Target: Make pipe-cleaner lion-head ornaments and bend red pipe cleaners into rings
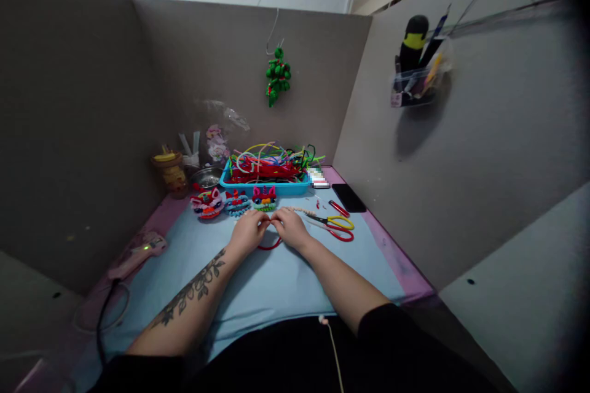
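My left hand and my right hand meet at the middle of the light blue mat, fingers curled together in a pinch. A red pipe cleaner loops out below them and seems held by both. A beige beaded strand runs off to the right from my right hand. Just beyond my fingers sit three small pipe-cleaner figures in a row.
A blue tray full of coloured pipe cleaners stands behind. Scissors and a black phone lie to the right. A pink glue gun with its cable rests at left. Grey partition walls enclose the desk; a green ornament hangs at back.
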The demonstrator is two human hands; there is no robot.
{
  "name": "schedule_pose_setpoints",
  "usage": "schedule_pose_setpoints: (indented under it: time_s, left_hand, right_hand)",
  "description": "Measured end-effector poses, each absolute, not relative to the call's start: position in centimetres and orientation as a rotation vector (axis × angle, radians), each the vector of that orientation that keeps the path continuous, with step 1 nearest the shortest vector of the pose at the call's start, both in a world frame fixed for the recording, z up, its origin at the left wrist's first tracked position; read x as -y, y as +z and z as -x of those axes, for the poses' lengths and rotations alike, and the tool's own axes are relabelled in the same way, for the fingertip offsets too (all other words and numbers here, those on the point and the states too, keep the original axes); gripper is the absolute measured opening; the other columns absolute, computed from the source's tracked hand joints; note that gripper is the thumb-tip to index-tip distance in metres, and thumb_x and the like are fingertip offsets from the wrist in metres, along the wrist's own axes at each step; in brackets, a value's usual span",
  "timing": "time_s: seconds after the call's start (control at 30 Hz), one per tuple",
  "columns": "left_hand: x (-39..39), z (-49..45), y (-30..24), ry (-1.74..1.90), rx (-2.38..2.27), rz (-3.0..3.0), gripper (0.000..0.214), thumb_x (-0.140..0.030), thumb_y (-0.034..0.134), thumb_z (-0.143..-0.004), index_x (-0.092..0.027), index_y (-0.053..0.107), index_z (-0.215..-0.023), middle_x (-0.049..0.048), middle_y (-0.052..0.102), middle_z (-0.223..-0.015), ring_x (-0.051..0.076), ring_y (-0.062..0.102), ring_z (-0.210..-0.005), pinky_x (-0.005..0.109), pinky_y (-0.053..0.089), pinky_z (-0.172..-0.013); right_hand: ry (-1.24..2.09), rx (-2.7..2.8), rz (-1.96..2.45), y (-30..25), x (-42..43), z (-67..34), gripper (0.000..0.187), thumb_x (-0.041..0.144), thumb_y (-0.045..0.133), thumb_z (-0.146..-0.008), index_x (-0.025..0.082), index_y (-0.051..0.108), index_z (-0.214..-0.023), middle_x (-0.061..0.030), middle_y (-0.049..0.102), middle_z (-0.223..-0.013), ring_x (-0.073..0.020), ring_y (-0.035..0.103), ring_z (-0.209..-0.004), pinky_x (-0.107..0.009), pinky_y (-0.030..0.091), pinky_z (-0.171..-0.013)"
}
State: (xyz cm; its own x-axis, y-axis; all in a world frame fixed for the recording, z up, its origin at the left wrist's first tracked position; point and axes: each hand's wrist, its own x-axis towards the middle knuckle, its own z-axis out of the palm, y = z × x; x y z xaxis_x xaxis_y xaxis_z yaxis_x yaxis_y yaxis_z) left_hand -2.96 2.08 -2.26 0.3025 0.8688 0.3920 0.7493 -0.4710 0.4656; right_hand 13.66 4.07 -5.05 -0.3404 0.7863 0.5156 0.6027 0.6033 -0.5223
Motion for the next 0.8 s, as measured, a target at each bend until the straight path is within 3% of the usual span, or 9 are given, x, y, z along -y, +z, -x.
schedule_pose_setpoints:
  time_s: [0.23,0.37,0.47,0.53,0.67,0.8]
  left_hand:
    - [-2.3,2.5,-2.3,0.877,-1.64,-2.229,0.013,-0.015,0.056,-0.075,-0.018,0.065,-0.067,0.009,0.066,-0.075,0.023,0.059,-0.077,0.031,0.039,-0.071]
    - [-3.1,2.9,-2.9,0.988,-1.665,-2.071,0.01,-0.019,0.058,-0.075,-0.019,0.063,-0.066,0.0067,0.065,-0.071,0.021,0.058,-0.07,0.03,0.038,-0.065]
    - [-4.0,3.8,-3.3,1.156,-1.674,-1.903,0.012,-0.023,0.054,-0.079,-0.018,0.061,-0.071,0.005,0.063,-0.071,0.02,0.057,-0.068,0.029,0.038,-0.065]
    - [-4.6,4.4,-3.6,1.291,-1.681,-1.774,0.012,-0.024,0.051,-0.081,-0.018,0.059,-0.075,0.0044,0.062,-0.073,0.019,0.057,-0.07,0.028,0.039,-0.066]
    - [-5.1,4.5,-3.9,1.479,-1.638,-1.552,0.006,-0.024,0.054,-0.079,-0.018,0.055,-0.078,0.0027,0.059,-0.075,0.018,0.055,-0.072,0.027,0.04,-0.068]
    - [-4.7,3.8,-3.6,1.516,-1.531,-1.362,0.012,-0.025,0.06,-0.074,-0.018,0.055,-0.082,0.0013,0.057,-0.076,0.015,0.052,-0.07,0.025,0.039,-0.067]
  right_hand:
    - [0.431,2.049,1.084,-4.8,-3.7,-13.0,0.01,0.011,0.056,-0.081,0.017,0.063,-0.078,-0.009,0.061,-0.086,-0.0234,0.05,-0.091,-0.039,0.036,-0.088]
    - [0.573,1.894,1.083,-4.8,-4.3,-13.2,0.007,0.018,0.059,-0.08,0.018,0.065,-0.083,-0.0087,0.062,-0.092,-0.023,0.051,-0.095,-0.039,0.037,-0.091]
    - [0.731,1.705,1.102,-5.1,-5.0,-13.5,0.027,0.031,0.057,-0.081,0.019,0.062,-0.104,-0.0084,0.061,-0.101,-0.0193,0.054,-0.088,-0.034,0.045,-0.079]
    - [0.876,1.592,1.109,-5.4,-5.2,-13.3,0.034,0.039,0.053,-0.082,0.017,0.06,-0.107,-0.007,0.062,-0.092,-0.0157,0.055,-0.073,-0.029,0.045,-0.064]
    - [1.195,1.449,1.069,-5.8,-4.5,-12.1,0.037,0.05,0.057,-0.077,0.015,0.062,-0.087,0.0032,0.05,-0.054,-0.0088,0.042,-0.044,-0.022,0.033,-0.042]
    - [1.385,1.314,1.02,-5.7,-4.0,-11.4,0.038,0.053,0.065,-0.067,0.016,0.06,-0.074,0.0048,0.047,-0.049,-0.0065,0.038,-0.041,-0.019,0.027,-0.037]
